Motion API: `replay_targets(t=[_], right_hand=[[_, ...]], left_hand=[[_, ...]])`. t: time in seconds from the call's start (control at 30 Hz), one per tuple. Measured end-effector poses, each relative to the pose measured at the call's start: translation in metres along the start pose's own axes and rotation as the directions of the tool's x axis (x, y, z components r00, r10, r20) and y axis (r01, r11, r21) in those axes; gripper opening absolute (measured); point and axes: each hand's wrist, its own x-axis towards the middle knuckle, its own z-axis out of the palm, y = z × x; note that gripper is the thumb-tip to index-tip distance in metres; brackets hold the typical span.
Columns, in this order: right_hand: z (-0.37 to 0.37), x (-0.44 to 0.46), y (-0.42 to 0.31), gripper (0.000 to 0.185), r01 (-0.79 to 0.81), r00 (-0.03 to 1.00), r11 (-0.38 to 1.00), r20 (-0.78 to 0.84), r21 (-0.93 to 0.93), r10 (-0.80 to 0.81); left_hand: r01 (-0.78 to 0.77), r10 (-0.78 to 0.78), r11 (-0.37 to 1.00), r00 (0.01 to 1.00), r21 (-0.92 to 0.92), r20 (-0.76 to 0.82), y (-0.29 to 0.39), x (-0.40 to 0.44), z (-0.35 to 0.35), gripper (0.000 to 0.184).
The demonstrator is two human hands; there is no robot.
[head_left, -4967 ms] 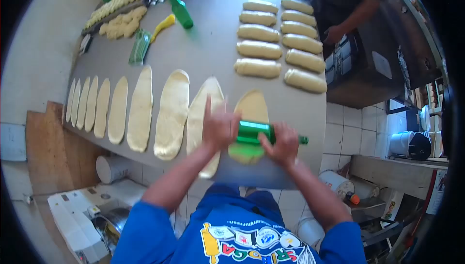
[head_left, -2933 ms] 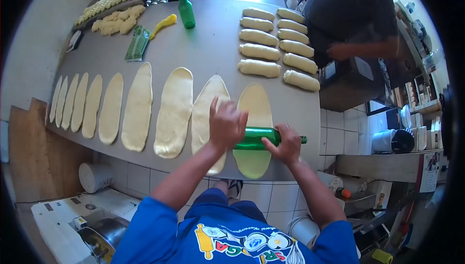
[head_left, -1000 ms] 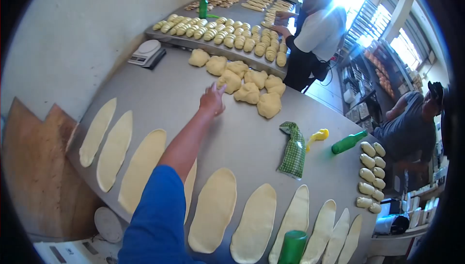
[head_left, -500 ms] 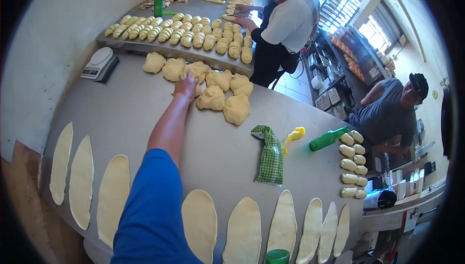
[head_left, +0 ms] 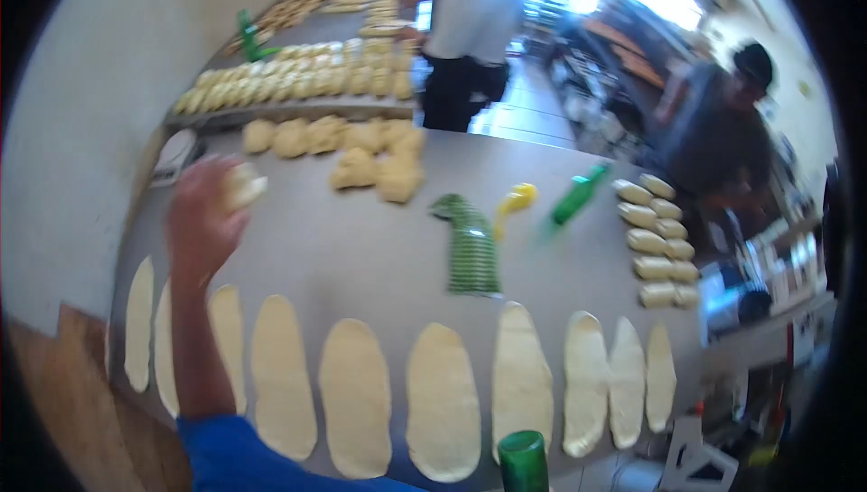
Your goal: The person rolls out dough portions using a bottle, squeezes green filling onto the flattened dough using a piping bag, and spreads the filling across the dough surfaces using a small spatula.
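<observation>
My left hand [head_left: 208,216], blurred by motion, is raised over the left side of the table in front of the kitchen scale [head_left: 176,153]. Its fingers are closed around a piece of dough [head_left: 244,187], which shows at their right edge. Rough dough lumps [head_left: 354,168] sit in a cluster at the far side of the table, to the right of this hand. Below my forearm and off to the right lies a row of long flattened dough strips [head_left: 355,393]. A green bottle [head_left: 524,460] pokes up at the bottom edge; my right hand is out of view.
Mid-table are a green patterned bag [head_left: 474,253], a yellow utensil [head_left: 515,203] and a green bottle [head_left: 578,194]. Shaped rolls [head_left: 647,241] line the right edge. Behind, another table holds rows of rolls [head_left: 298,72]. One person [head_left: 470,31] stands there, another [head_left: 722,121] at right.
My left hand has left the dough lumps and swung left toward the scale, with a piece of dough in it. The view has shifted, and the person at the back table appears more upright.
</observation>
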Motion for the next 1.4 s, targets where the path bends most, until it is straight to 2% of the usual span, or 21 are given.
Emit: replay_targets(t=[0.07,0.1,0.17,0.23,0.27,0.33,0.5,0.57,0.6,0.67,0.7,0.73,0.8,0.9,1.0,1.07,1.1,1.17,1.27,1.33,1.4], right_hand=[[-0.009,-0.009,-0.034,0.050,0.270,0.951,0.962,-0.161,0.023,-0.264],[-0.023,-0.009,-0.025,0.050,0.261,0.936,0.964,-0.255,0.042,-0.242],[-0.056,-0.009,0.007,0.054,0.045,0.999,0.995,0.032,-0.088,-0.043],[-0.090,-0.022,0.008,0.063,0.010,0.999,0.989,0.042,0.150,-0.016],[-0.107,-0.026,0.023,0.068,-0.001,0.999,0.980,0.048,0.200,-0.008],[-0.149,-0.029,0.070,0.073,0.186,0.981,0.978,0.031,0.099,-0.190],[-0.264,-0.075,0.138,0.070,0.182,0.976,0.983,-0.125,0.027,-0.178],[-0.298,-0.093,0.173,0.068,0.173,0.959,0.982,-0.240,0.079,-0.150],[-0.311,-0.104,0.192,0.066,0.166,0.936,0.979,-0.333,0.120,-0.118],[-0.328,-0.124,0.227,0.062,0.154,0.872,0.968,-0.487,0.198,-0.039],[-0.333,-0.128,0.243,0.062,0.153,0.873,0.969,-0.487,0.196,-0.039],[-0.337,-0.131,0.260,0.060,0.173,0.851,0.943,-0.526,0.286,0.004],[-0.345,-0.134,0.292,0.055,0.220,0.805,0.866,-0.585,0.449,0.099],[-0.365,-0.132,0.309,0.052,0.258,0.787,0.794,-0.596,0.550,0.157],[-0.384,-0.116,0.316,0.048,0.300,0.802,0.693,-0.566,0.656,0.190],[-0.408,-0.100,0.333,0.048,0.280,0.813,0.738,-0.561,0.614,0.158],[-0.423,-0.091,0.343,0.047,0.271,0.814,0.777,-0.566,0.569,0.131],[-0.453,-0.065,0.365,0.046,0.258,0.815,0.842,-0.574,0.475,0.074],[-0.506,-0.032,0.406,0.052,0.213,0.786,0.916,-0.617,0.339,0.046],[-0.545,-0.029,0.421,0.058,0.148,0.766,0.969,-0.643,0.196,0.013],[-0.591,-0.015,0.411,0.058,0.083,0.812,0.987,-0.584,0.137,0.014]], left_hand=[[-0.194,0.184,0.980,0.967,-0.040,-0.174,0.023,-0.023,-0.031,0.069],[-0.064,-0.075,0.869,0.963,-0.490,-0.260,0.043,-0.047,-0.029,0.073],[0.102,-0.425,0.311,0.904,-0.945,-0.042,0.071,-0.089,-0.028,0.061],[0.047,-0.765,0.109,0.642,-0.993,-0.054,0.041,-0.178,0.045,0.046],[0.016,-0.842,-0.289,0.472,-0.957,0.261,0.152,-0.162,0.004,0.040],[0.099,-0.639,-0.498,0.630,-0.862,0.442,0.222,-0.208,0.017,0.040],[0.502,-0.122,-0.755,0.524,-0.421,0.843,0.451,-0.290,0.012,0.043],[0.545,0.060,-0.825,0.344,-0.148,0.937,0.545,-0.292,-0.006,0.042],[0.511,0.260,-0.860,0.434,0.002,0.862,0.531,-0.327,0.054,0.042],[0.630,0.663,-0.734,0.583,0.253,0.470,0.605,-0.315,0.061,0.041],[0.791,0.487,-0.591,0.506,-0.159,0.712,0.652,-0.300,0.038,0.043],[0.770,0.466,-0.570,0.590,-0.286,0.660,0.693,-0.288,0.037,0.051],[0.779,0.404,-0.261,0.625,-0.571,0.668,0.760,-0.264,0.029,0.066],[0.505,0.227,0.109,0.826,-0.856,0.516,0.853,-0.255,0.067,0.091],[0.374,0.326,0.318,0.820,-0.871,0.471,0.926,-0.262,0.142,0.094],[0.501,0.401,0.574,0.518,-0.648,0.755,0.961,-0.266,0.163,0.089],[0.514,0.383,0.572,0.522,-0.639,0.762,0.968,-0.272,0.172,0.089],[0.222,0.415,0.718,0.625,-0.660,0.661,0.973,-0.296,0.186,0.081],[0.165,0.325,0.763,0.738,-0.625,0.591,0.979,-0.306,0.194,0.077],[-0.099,0.283,0.796,0.933,-0.596,0.222,0.986,-0.326,0.199,0.076],[-0.116,0.299,0.837,0.916,-0.535,0.268,1.000,-0.330,0.213,0.074]])
